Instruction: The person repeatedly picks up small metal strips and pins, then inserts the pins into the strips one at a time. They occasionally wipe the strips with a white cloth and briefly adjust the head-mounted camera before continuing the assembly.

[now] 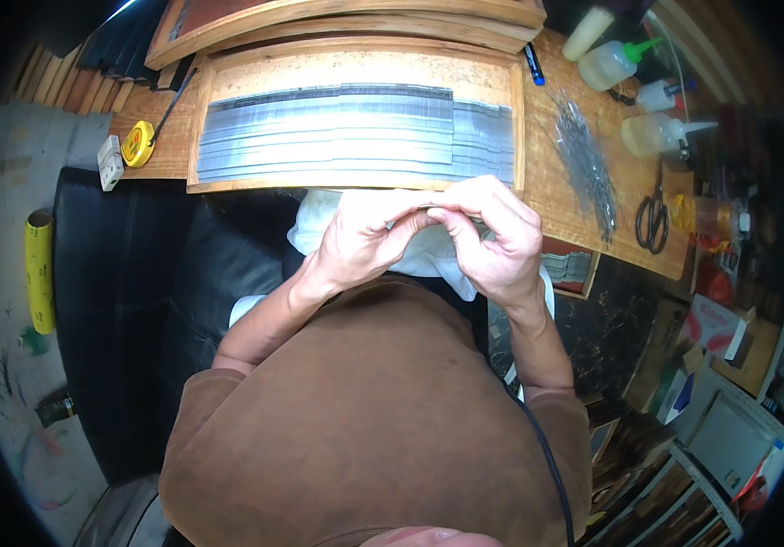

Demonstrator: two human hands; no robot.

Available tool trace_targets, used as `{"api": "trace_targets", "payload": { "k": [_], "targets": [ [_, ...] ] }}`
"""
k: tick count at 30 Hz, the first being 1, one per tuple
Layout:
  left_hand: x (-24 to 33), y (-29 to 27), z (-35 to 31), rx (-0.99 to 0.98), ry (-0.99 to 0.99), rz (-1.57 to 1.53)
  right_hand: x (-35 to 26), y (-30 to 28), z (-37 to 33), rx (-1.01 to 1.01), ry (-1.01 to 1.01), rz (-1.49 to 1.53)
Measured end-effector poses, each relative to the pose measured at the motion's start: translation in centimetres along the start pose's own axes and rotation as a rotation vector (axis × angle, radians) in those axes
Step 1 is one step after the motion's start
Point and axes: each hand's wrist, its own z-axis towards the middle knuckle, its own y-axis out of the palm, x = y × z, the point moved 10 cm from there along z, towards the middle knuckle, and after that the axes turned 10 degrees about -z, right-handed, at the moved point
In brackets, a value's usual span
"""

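Observation:
My left hand point(360, 232) and my right hand point(500, 232) meet in front of my chest, just off the near edge of a wooden tray. Both are closed, thumbs pressed to the fingers, pinching a thin dark sliver point(428, 207) between them. Most of that piece is hidden by the fingers. Beyond them lies the shallow tray point(519, 118), its near rim at the table edge. Thin grey metal-looking strips point(328, 137) fill much of it in overlapping rows. White cloth point(319, 217) lies beneath my hands.
Stacked wooden frames point(346, 32) sit behind the tray. To the right lie thin wire-like pieces point(583, 164), black scissors point(654, 223), a blue marker point(534, 64) and a green-tipped squeeze bottle point(609, 66). A yellow tape measure point(139, 144) is at left, above a black leather seat point(118, 301).

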Motion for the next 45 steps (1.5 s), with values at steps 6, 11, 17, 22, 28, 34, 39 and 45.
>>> {"api": "trace_targets", "payload": {
  "k": [6, 11, 17, 22, 28, 34, 39, 45],
  "targets": [
    [-1.7, -0.2, -0.1, -0.078, -0.003, 0.021, 1.5, 0.9, -0.3, -0.018, 0.068, 0.078],
    [-0.3, -0.2, 0.0, -0.046, 0.031, -0.083, 0.9, 1.2, -0.9, -0.031, 0.121, 0.11],
    [-1.6, -0.4, 0.1, -0.062, -0.018, -0.103, 0.1, 1.0, -0.1, 0.01, 0.067, 0.029],
    [-2.2, -0.2, 0.1, -0.067, -0.052, -0.108, 1.6, 1.4, -0.7, -0.009, 0.132, 0.085],
    [-2.4, 0.7, -2.1, -0.202, -0.433, -0.238, 1.8, 1.9, -3.0, -0.013, 0.285, 0.203],
    [-10.3, 3.4, -9.2, -0.204, -1.109, -0.83, 10.1, 10.3, -12.8, -0.193, 1.014, 0.793],
    [-12.4, 3.2, -8.6, -0.105, -1.078, -0.876, 11.0, 11.5, -12.0, -0.056, 1.064, 0.984],
    [-10.6, 2.3, -7.1, -0.113, -0.718, -0.563, 10.3, 10.2, -11.2, -0.138, 0.89, 0.621]
  ]
}}
